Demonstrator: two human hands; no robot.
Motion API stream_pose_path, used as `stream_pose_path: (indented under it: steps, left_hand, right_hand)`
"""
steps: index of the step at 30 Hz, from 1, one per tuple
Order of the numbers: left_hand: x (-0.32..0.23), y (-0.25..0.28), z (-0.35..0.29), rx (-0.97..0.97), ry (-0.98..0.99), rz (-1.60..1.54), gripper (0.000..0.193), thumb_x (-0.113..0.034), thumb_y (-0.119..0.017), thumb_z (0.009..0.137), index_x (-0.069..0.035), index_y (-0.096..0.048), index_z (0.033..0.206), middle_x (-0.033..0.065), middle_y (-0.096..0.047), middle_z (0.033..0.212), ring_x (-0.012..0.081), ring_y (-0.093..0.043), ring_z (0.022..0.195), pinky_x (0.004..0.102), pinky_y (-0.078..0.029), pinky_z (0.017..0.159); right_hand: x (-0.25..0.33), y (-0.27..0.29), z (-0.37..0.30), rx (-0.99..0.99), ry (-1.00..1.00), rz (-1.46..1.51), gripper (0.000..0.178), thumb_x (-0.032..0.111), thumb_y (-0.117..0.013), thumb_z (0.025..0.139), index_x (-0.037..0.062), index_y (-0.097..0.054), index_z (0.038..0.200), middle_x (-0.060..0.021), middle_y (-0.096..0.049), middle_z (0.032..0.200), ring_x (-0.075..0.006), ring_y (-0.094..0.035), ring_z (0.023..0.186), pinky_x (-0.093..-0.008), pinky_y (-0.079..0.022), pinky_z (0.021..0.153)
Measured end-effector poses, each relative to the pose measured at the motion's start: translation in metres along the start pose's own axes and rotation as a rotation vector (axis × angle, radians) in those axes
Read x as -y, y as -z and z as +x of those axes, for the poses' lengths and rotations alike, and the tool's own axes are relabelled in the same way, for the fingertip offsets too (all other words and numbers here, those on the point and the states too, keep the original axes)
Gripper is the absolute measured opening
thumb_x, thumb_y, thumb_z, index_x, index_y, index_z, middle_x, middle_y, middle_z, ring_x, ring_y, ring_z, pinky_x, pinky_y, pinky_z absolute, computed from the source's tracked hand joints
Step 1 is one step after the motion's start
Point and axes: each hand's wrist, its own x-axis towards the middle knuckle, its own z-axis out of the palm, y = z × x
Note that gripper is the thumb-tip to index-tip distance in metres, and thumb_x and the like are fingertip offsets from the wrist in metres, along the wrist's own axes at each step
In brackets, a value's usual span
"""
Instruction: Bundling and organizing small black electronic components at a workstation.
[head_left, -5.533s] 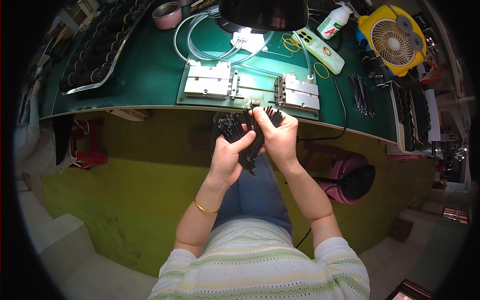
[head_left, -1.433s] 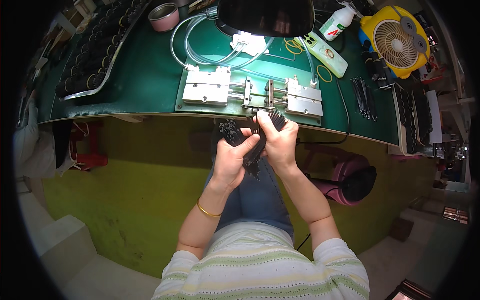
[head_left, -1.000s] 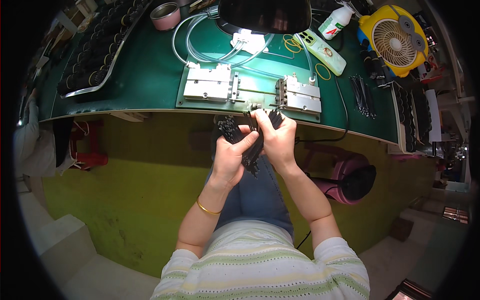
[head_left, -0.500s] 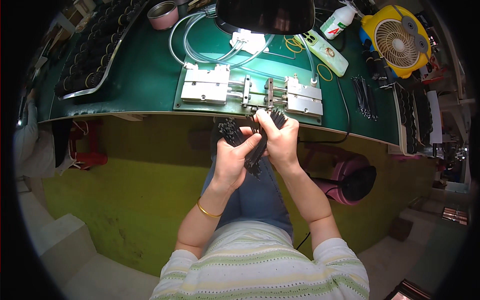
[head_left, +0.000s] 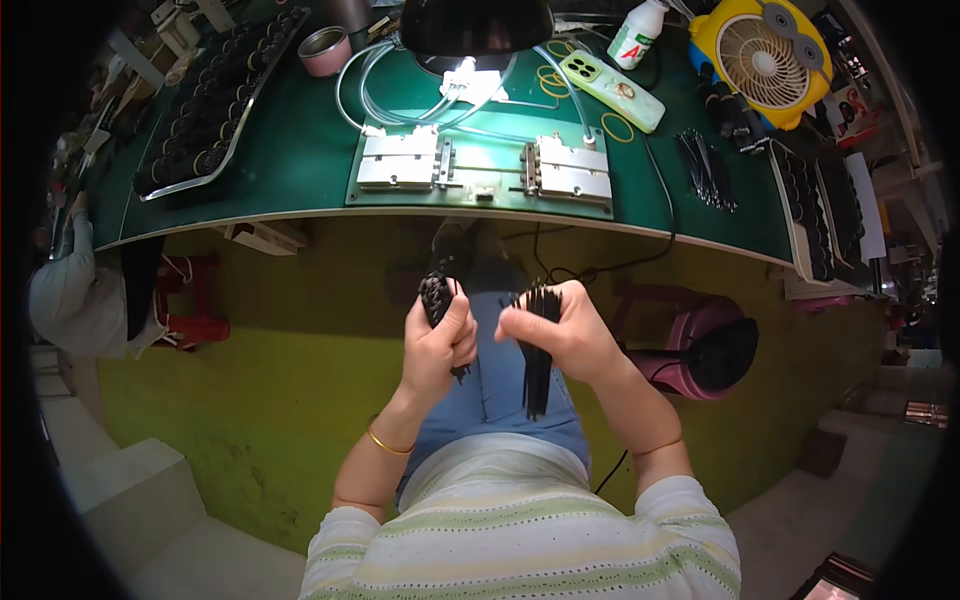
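Note:
My left hand (head_left: pixel 437 345) is closed round a bundle of thin black strips (head_left: pixel 437 294) whose small ends cluster at the top. My right hand (head_left: pixel 570 332) grips a second bundle of thin black strips (head_left: pixel 537 375), which hangs down below the fingers. Both hands are over my lap, apart from each other, in front of the bench edge. Beyond them on the bench lies a metal fixture (head_left: pixel 484 178) with two silver blocks, its jaws apart. Whether the strips are wires or ties I cannot tell.
On the green bench (head_left: pixel 290 165) stand a tray of black coils (head_left: pixel 200 120), a pink tin (head_left: pixel 325 52), a phone (head_left: pixel 612 90), a white bottle (head_left: pixel 637 35) and a yellow fan (head_left: pixel 765 60). More black strips (head_left: pixel 708 170) lie right. Someone sits far left (head_left: pixel 80 290).
My hands have drawn back from the bench edge toward me and moved apart, each with its own bundle. The fixture's jaws have moved farther apart.

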Motion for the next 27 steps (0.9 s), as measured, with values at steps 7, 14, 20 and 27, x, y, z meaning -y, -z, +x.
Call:
stream_pose_path:
  steps: [7, 14, 20, 27]
  left_hand:
    - [-0.014, -0.026, -0.023, 0.187, -0.595, 0.651, 0.011, 0.004, -0.062, 0.071, -0.001, -0.060, 0.080, -0.0034, -0.044, 0.049, 0.0028, -0.039, 0.043, 0.0176, -0.031, 0.040]
    - [-0.022, -0.026, -0.030, 0.312, -0.324, 0.691, 0.015, 0.009, -0.061, 0.067, 0.001, -0.062, 0.079, -0.0051, -0.040, 0.049, 0.0003, -0.034, 0.046, 0.0160, -0.026, 0.041]
    - [-0.021, -0.034, -0.044, 0.133, -0.139, 0.529, 0.011, 0.008, -0.062, 0.068, 0.002, -0.061, 0.078, -0.0069, -0.040, 0.050, -0.0002, -0.032, 0.046, 0.0161, -0.025, 0.041]
    - [-0.023, -0.038, -0.044, 0.117, -0.264, 0.675, 0.013, 0.008, -0.064, 0.069, 0.001, -0.056, 0.077, -0.0023, -0.048, 0.056, 0.0013, -0.038, 0.047, 0.0144, -0.030, 0.045]
  right_hand:
    - [0.004, -0.006, -0.041, 0.165, 0.019, 0.065, 0.014, 0.008, -0.062, 0.075, -0.0008, -0.062, 0.064, 0.0030, -0.049, 0.053, -0.0029, -0.041, 0.049, -0.0202, -0.032, 0.045]
    - [-0.007, -0.004, -0.050, 0.188, 0.039, 0.047, 0.011, 0.008, -0.062, 0.075, -0.0008, -0.062, 0.068, 0.0012, -0.052, 0.056, -0.0037, -0.042, 0.050, -0.0203, -0.034, 0.046]
    - [-0.004, -0.004, -0.054, 0.100, 0.083, -0.098, 0.014, 0.010, -0.059, 0.079, -0.0013, -0.062, 0.071, -0.0027, -0.057, 0.059, -0.0059, -0.047, 0.052, -0.0201, -0.037, 0.048]
    - [-0.009, -0.005, -0.051, 0.146, 0.010, 0.107, 0.020, 0.013, -0.055, 0.082, -0.0020, -0.061, 0.070, -0.0052, -0.058, 0.060, -0.0071, -0.047, 0.052, -0.0209, -0.038, 0.048]
